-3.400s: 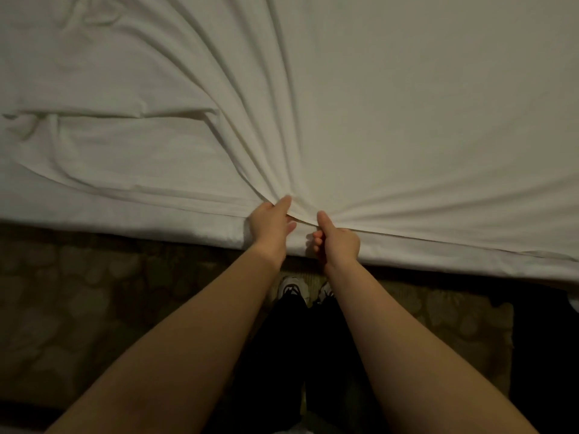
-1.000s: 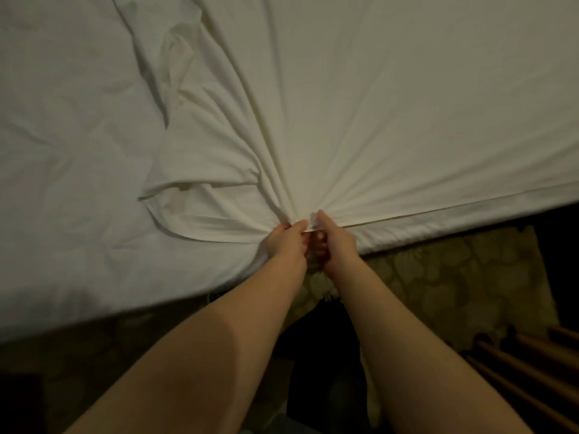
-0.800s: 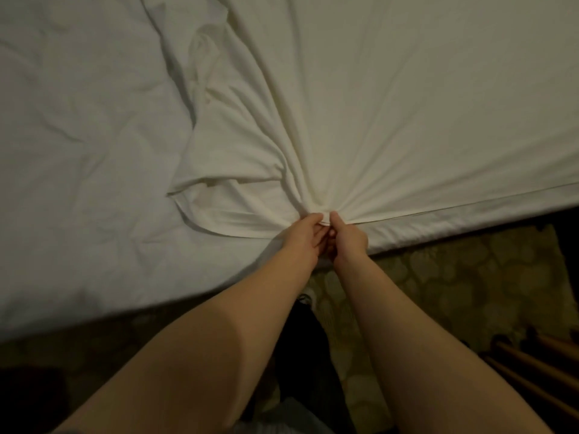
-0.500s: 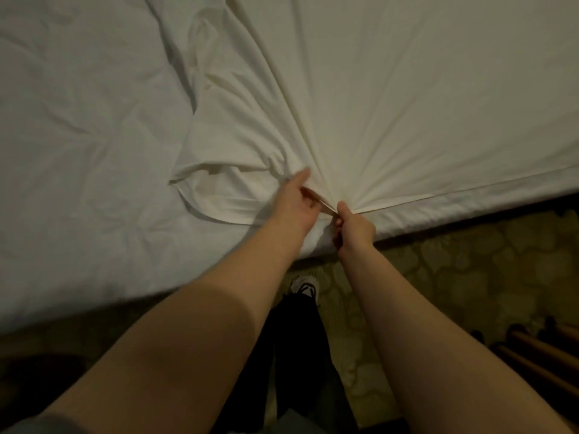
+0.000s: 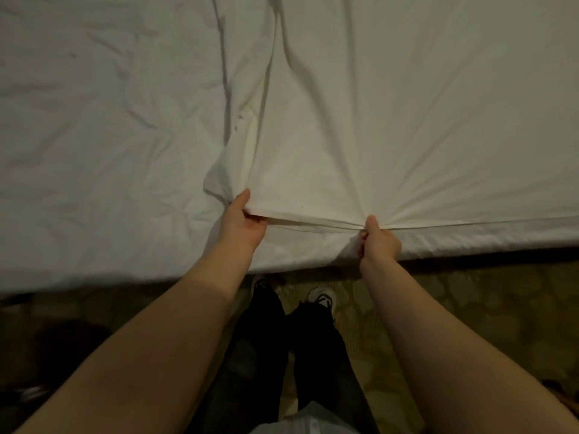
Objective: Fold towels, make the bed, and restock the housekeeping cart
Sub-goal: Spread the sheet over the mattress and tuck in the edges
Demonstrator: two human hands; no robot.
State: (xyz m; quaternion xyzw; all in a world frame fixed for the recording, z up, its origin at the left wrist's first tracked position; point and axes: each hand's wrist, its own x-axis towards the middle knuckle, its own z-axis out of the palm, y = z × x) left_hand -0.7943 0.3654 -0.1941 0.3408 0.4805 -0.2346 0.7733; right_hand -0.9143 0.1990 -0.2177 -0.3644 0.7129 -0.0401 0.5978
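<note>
A white top sheet (image 5: 391,126) lies over the right part of the bed (image 5: 94,151), its folds fanning out from the near edge. My left hand (image 5: 241,222) pinches the sheet's hem near its left corner, thumb on top. My right hand (image 5: 379,239) grips the same hem further right, thumb up, fingers curled beneath. The hem runs taut between the two hands along the mattress edge. A wrinkled white under-sheet covers the left part of the bed.
Patterned carpet (image 5: 470,308) runs along the bed's near side. My legs in dark trousers and white shoes (image 5: 322,297) stand close to the mattress edge. Dark shapes sit on the floor at the far left.
My hands, held together on one bunched point of the hem, have moved apart. The left hand slid left along the hem, spreading the bunched cloth flatter.
</note>
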